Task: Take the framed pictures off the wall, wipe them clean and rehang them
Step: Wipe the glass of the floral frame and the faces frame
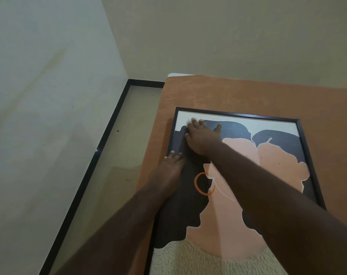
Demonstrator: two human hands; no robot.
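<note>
no readable text, labels, brands or numbers anywhere, framed picture (238,175) shows only shapes

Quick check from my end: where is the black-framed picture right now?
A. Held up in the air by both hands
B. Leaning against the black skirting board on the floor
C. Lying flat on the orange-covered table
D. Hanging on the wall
C: the black-framed picture lies face up on the orange-covered table, with the right hand pressed near its top left corner and the left hand resting on its left edge.
</note>
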